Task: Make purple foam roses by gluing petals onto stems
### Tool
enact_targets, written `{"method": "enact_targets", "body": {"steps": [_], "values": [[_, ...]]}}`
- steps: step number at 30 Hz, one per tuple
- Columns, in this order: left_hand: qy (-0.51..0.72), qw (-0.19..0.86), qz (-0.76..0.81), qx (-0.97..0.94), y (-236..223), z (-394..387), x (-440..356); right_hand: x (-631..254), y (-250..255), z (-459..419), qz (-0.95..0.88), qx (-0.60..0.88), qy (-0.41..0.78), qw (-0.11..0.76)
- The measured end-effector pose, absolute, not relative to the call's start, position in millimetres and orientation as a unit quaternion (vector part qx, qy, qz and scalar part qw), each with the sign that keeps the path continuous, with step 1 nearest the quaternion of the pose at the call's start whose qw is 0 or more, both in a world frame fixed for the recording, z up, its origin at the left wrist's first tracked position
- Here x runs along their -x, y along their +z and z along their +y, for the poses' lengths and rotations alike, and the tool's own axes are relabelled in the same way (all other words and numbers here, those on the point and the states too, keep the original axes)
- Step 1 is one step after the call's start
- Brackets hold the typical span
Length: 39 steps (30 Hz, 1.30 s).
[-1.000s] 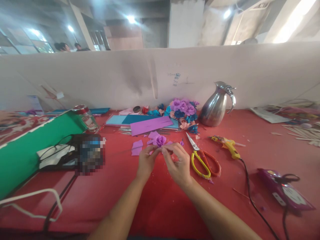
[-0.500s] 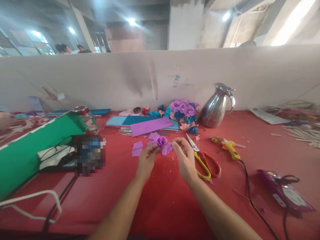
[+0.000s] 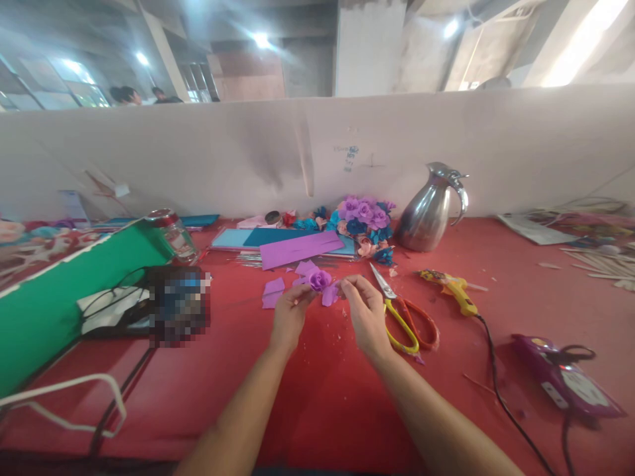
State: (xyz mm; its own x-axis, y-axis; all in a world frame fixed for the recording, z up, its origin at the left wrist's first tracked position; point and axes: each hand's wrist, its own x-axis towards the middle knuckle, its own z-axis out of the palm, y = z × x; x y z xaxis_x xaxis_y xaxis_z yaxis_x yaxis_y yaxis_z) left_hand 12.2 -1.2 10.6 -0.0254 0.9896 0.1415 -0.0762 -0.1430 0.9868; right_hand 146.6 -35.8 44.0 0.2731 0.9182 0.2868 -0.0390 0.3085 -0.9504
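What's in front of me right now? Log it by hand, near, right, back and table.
Left hand: holds a purple rose
Right hand: beside a purple petal; grip unclear
Near: purple strip, lying over blue sheets
Right: scissors, then glue gun
Back: flower pile beside steel jug
Table: red, with small scraps

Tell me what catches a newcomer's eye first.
Likely the cluster of purple, blue and pink flowers at the back of the table, and the shiny metal jug to its right. Nearer, the single purple flower at the left hand's grip, and scissors farther right.
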Motion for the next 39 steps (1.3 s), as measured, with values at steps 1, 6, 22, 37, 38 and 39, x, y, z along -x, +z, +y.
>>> {"method": "enact_targets", "body": {"steps": [1, 6, 22, 37, 38, 39], "values": [[0.564, 0.48, 0.45, -0.499, 9.6, 0.2, -11.3, -147.1, 42.9, -34.6, -0.469, 0.459, 0.367, 0.659], [0.594, 0.465, 0.459, -0.469, -2.4, 11.1, -3.9, -149.4, 34.8, -26.3, -0.418, 0.466, 0.376, 0.683], [0.701, 0.423, 0.466, -0.337, 5.4, 23.7, 13.2, -154.9, 6.4, -10.0, -0.488, 0.549, 0.364, 0.572], [0.75, 0.361, 0.473, -0.288, 6.3, 38.6, 43.3, -129.4, 9.9, -7.5, -0.734, 0.618, 0.118, 0.255], [0.743, 0.366, 0.481, -0.288, 5.2, 38.6, 43.2, -130.8, 11.1, -1.6, -0.733, 0.625, 0.114, 0.245], [0.737, 0.369, 0.487, -0.289, 4.1, 38.6, 43.0, -133.3, 12.3, 5.2, -0.727, 0.635, 0.107, 0.24]]}}
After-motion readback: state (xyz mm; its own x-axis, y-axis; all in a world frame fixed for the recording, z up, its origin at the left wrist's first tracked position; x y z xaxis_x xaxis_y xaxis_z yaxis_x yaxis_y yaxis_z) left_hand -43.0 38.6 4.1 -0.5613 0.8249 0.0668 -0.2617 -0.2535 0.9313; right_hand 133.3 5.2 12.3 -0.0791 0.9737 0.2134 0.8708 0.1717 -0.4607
